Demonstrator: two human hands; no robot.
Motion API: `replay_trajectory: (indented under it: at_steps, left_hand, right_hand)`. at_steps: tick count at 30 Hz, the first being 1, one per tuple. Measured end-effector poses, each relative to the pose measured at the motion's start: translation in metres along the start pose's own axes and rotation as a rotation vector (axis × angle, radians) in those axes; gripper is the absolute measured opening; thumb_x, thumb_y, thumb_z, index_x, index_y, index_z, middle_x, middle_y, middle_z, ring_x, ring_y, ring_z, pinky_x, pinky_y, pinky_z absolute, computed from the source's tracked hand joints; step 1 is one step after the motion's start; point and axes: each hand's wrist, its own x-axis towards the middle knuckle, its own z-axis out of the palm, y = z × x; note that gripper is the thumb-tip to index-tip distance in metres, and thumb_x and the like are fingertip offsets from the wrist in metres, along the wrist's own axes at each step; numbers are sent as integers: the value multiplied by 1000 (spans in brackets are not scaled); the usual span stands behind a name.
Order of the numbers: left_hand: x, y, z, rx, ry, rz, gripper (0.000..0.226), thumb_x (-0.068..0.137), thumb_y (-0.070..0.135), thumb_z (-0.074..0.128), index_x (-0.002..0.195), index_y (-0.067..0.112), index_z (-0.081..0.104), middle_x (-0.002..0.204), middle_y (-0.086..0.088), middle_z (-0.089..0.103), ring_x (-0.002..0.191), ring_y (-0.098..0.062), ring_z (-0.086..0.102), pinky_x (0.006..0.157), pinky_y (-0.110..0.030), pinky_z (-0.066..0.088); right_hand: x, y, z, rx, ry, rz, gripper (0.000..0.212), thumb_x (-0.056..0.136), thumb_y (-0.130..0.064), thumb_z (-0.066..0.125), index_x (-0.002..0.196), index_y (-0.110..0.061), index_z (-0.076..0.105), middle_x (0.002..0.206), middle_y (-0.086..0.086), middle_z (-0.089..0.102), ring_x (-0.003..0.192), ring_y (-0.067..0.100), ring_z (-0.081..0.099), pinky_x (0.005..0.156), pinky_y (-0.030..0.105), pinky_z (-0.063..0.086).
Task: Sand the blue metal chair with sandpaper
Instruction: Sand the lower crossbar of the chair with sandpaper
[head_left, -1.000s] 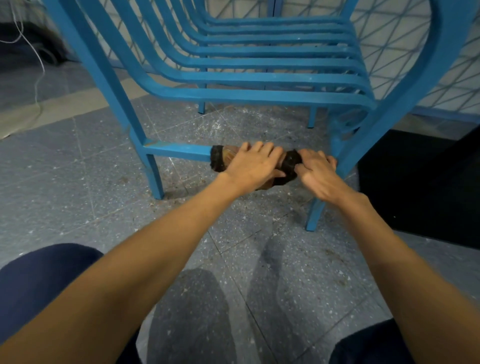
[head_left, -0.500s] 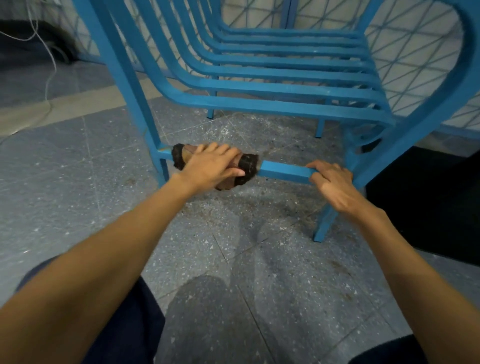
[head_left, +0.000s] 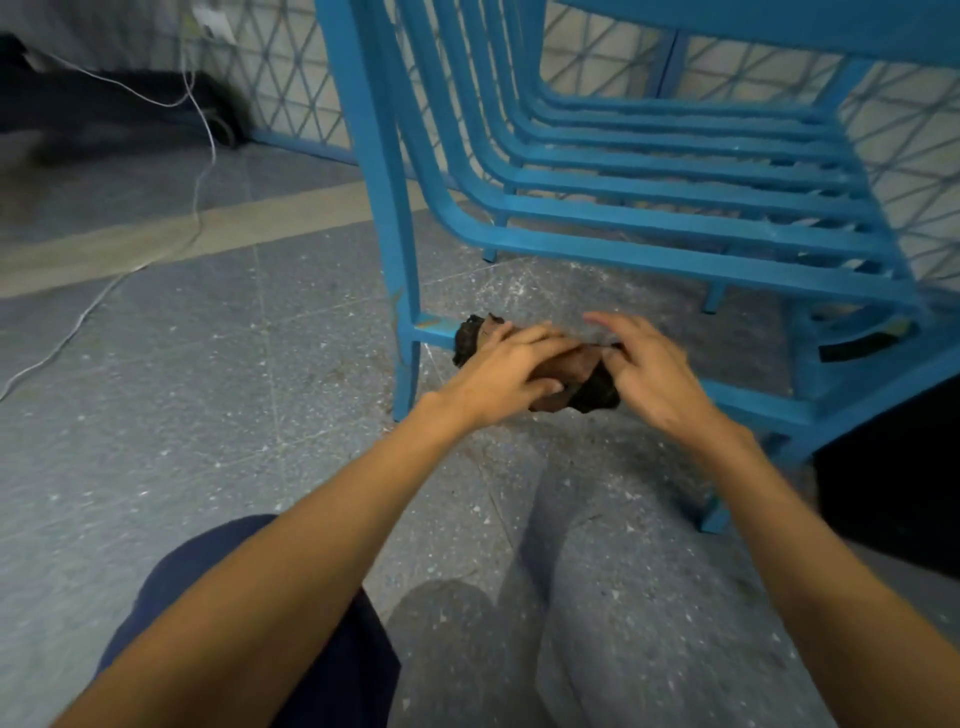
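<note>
L hand curled, R hand splayed.

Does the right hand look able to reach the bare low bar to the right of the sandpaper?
Probably yes: the right hand hovers at the end of the sandpaper, and the bar beside it lies bare, with nothing over it.

Chair back and right side are cut by the top and right edges. Lower rail is hidden where the sandpaper wraps it, and my left hand covers the sandpaper's middle. My right hand is motion-blurred, so I can't tell if it touches the paper. Dark strip on the right frame: can't identify. White cable runs off the left edge. Both my forearms are cut at the bottom.
</note>
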Motion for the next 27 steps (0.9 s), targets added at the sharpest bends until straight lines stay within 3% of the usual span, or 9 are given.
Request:
replay_trajectory:
  at_steps: [5, 7, 10, 12, 15, 18, 20, 24, 27]
  left_hand:
    - [-38, -19, -52, -397, 168, -249, 25, 89, 13, 62, 113, 14, 67, 108, 0, 70, 98, -8, 64, 92, -24, 49]
    - [-45, -30, -71, -347, 187, -413, 19, 90, 17, 61, 106, 15, 70, 98, 3, 71, 88, -8, 63, 83, -23, 48]
    - [-57, -55, -92, -199, 140, -635, 16, 89, 25, 61, 79, 18, 70, 74, 2, 66, 74, -14, 56, 67, -24, 39]
    - [-69, -73, -99, -234, 144, -749, 25, 88, 28, 60, 66, 19, 67, 68, 1, 65, 72, -19, 59, 67, -29, 44]
    - [-71, -85, -100, -339, 238, -799, 25, 92, 36, 55, 98, 15, 68, 101, -9, 69, 97, -25, 63, 90, -38, 50]
    - [-59, -80, -96, -418, 373, -631, 39, 97, 37, 47, 131, 18, 51, 123, -3, 60, 114, -19, 57, 94, -31, 44]
    - [-53, -74, -95, -443, 426, -531, 33, 99, 32, 43, 127, 17, 53, 117, 1, 62, 108, -14, 58, 84, -24, 43]
    - [-49, -76, -88, -422, 472, -491, 32, 100, 34, 41, 114, 10, 56, 100, -10, 64, 91, -23, 58, 74, -35, 45]
    - [-47, -78, -85, -432, 472, -494, 31, 101, 33, 38, 111, 8, 55, 91, -8, 60, 80, -18, 52, 65, -30, 40]
  right_hand:
    - [5, -18, 37, -522, -224, -21, 62, 83, -78, 19, 139, -62, -3, 155, 1, 25, 130, 46, 33, 106, 62, 16]
    - [16, -34, 42, -626, -217, 15, 72, 75, -85, 19, 140, -55, 10, 151, 11, 33, 134, 51, 25, 106, 70, 3]
    - [39, -61, 57, -607, -138, -81, 62, 84, -73, 34, 123, -24, 35, 127, 19, 55, 122, 43, 46, 101, 61, 27]
    - [55, -76, 69, -420, -149, -89, 47, 95, -58, 35, 119, -17, 38, 117, 17, 61, 106, 38, 58, 80, 44, 39]
    - [72, -83, 83, -345, -149, -111, 41, 101, -46, 28, 129, -20, 43, 121, 17, 61, 107, 38, 57, 78, 42, 41]
    - [68, -70, 89, -415, -158, -306, 46, 99, -42, 37, 141, -24, 37, 138, 8, 51, 116, 34, 53, 89, 43, 44]
    - [58, -49, 84, -406, -139, -417, 48, 98, -35, 45, 144, -25, 36, 144, 2, 46, 118, 31, 53, 96, 42, 43]
    - [37, -16, 59, -251, -36, -391, 41, 96, -33, 50, 137, -32, 47, 137, -6, 54, 117, 21, 56, 96, 37, 45]
    - [48, -24, 57, -134, -46, -186, 32, 97, -34, 48, 127, -31, 58, 113, 0, 68, 101, 23, 62, 77, 33, 45]
